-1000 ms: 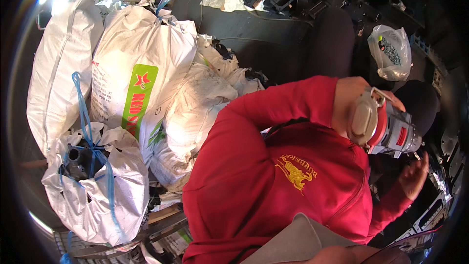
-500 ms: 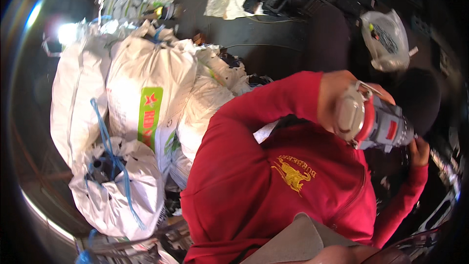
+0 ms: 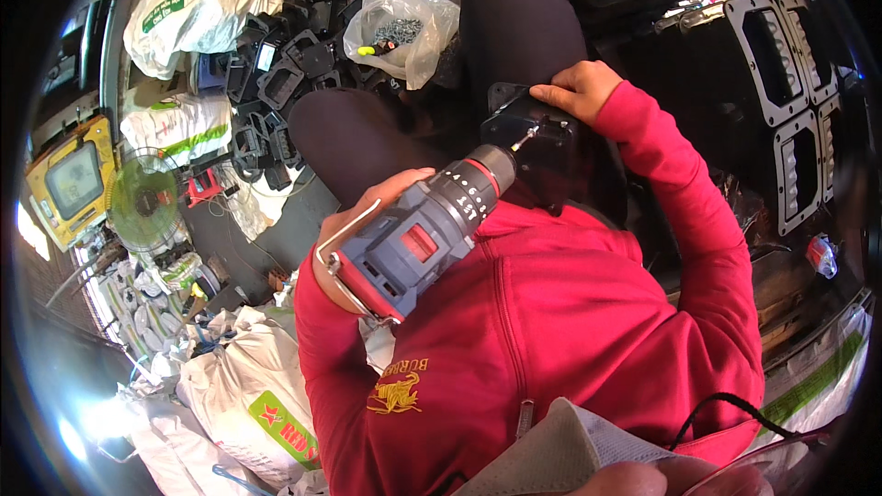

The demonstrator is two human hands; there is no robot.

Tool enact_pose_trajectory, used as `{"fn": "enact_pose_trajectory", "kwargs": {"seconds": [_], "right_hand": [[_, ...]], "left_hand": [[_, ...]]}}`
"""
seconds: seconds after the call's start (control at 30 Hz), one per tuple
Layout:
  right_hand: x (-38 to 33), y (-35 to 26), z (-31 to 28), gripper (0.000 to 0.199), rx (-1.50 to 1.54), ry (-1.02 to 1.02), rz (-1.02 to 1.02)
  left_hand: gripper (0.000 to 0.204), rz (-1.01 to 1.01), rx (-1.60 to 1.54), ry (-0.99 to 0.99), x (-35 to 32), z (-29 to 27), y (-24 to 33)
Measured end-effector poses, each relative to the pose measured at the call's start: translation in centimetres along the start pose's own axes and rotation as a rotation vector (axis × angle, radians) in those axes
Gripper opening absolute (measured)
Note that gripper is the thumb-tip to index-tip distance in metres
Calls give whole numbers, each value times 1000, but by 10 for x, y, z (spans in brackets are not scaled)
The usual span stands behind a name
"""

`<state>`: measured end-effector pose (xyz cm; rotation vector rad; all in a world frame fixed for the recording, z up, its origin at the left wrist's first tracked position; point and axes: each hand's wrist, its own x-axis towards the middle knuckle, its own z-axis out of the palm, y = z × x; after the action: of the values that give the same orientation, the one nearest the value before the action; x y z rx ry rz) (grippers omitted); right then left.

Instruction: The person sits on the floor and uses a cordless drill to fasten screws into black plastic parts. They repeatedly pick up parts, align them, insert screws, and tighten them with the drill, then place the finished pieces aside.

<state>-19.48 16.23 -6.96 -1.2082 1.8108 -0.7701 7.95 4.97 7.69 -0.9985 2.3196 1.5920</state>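
Plainly, the drill (image 3: 418, 239) looks the heavier of the two things I have in hand. My left hand (image 3: 377, 193) wraps around it from the outer side, with most of the fingers hidden behind the body, so I cannot tell whether one presses a trigger. The drill slants across my front, its nose pointing away from me and to the right, and the bit (image 3: 525, 138) reaches over the black part (image 3: 551, 156); whether the tip touches, I cannot tell. I judge the drill stiff and nose-heavy, best taken by its grip, well back from the chuck (image 3: 497, 166).

As for the black part, it sits over my lap, up against my right thigh (image 3: 524, 18). My right hand (image 3: 588, 96) pinches its upper right edge, one digit laid along the top and the others curled in; what they do underneath is out of sight. Its face is smooth and faintly shiny, so I take it for something hard: light, rigid, perhaps a little slippery, and liable to twist if pushed off centre. A rim or corner seems the right place to hold it, away from the bit.

In front, between my knees, a clear bag (image 3: 436, 28) holds loose screws (image 3: 397, 32), and black frames (image 3: 317, 60) lie heaped to its left.
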Motion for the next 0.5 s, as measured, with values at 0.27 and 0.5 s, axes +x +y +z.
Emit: {"fn": "enact_pose_trajectory", "kwargs": {"seconds": [0.27, 0.5], "right_hand": [[1, 5, 2, 47, -96, -70, 18], [-1, 2, 1, 45, -112, -46, 15]], "left_hand": [[69, -312, -107, -138, 7, 2, 25], [65, -170, -114, -169, 12, 6, 32]]}}
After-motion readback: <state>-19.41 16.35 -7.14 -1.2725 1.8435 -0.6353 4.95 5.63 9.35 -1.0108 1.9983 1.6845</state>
